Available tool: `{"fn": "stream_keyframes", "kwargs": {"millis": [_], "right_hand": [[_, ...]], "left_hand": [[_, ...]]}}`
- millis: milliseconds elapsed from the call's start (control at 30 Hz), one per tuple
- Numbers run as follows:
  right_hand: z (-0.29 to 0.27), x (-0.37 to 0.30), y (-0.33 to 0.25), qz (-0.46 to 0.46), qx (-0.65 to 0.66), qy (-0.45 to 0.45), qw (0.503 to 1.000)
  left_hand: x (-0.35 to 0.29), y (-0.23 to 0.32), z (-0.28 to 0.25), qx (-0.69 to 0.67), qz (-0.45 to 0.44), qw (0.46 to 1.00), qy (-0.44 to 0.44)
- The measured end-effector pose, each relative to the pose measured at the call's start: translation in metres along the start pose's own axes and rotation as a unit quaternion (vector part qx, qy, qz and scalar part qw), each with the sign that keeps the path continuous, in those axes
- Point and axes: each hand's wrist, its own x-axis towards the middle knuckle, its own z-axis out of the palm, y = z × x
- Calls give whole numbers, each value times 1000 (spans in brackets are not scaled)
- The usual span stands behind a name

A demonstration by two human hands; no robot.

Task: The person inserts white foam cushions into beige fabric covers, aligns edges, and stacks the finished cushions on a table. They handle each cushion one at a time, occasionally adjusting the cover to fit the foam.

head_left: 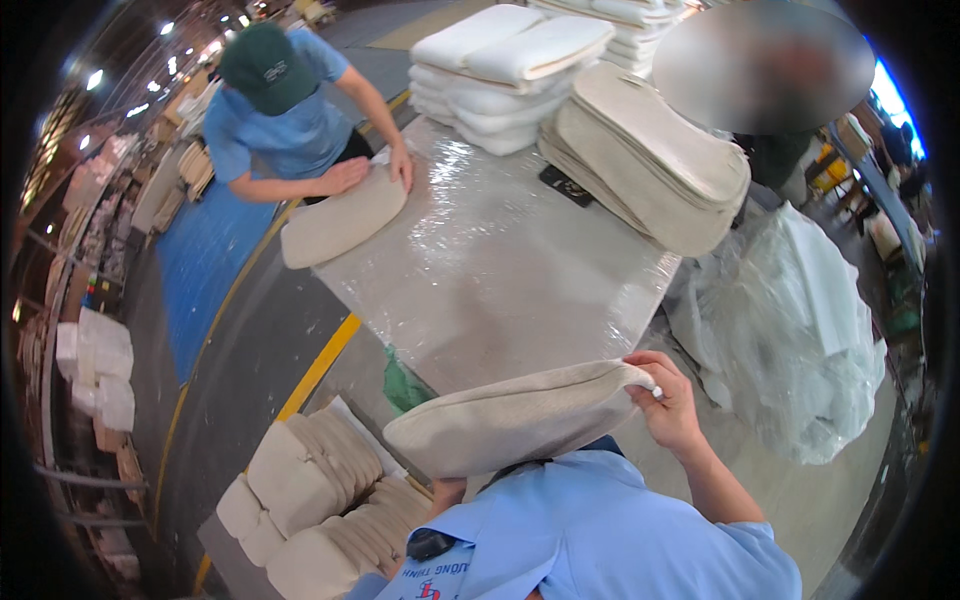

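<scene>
A beige fabric cushion cover [510, 420], long with rounded ends, is held up in front of my body at the near edge of the table. My right hand [668, 405] is closed on its right end, thumb and fingers pinching the edge, where a small bit of white shows. Behind the cover's left part my left hand is hidden; only a bit of its wrist [447, 490] shows below. Across the plastic-wrapped table [480, 270], a co-worker [275, 110] in a blue shirt and green cap presses both hands on another beige cushion cover [345, 215].
Beige covers [640, 150] are stacked at the table's right, beside a dark flat object [565, 186]. White pads [510, 75] are piled at the far side. A large clear plastic bag [790, 330] stands to the right. Beige cushions [325, 490] sit low left, near green plastic [403, 380].
</scene>
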Motion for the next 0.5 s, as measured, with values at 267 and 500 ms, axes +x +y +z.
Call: {"fn": "stream_keyframes", "kwargs": {"millis": [267,500], "right_hand": [[-13,-28,29,-102,33,-8,994],[-17,-46,33,-95,21,49,994]], "left_hand": [[-15,-3,-21,100,-42,990,-93],[51,-1,-115,243,-13,935,-256]]}}
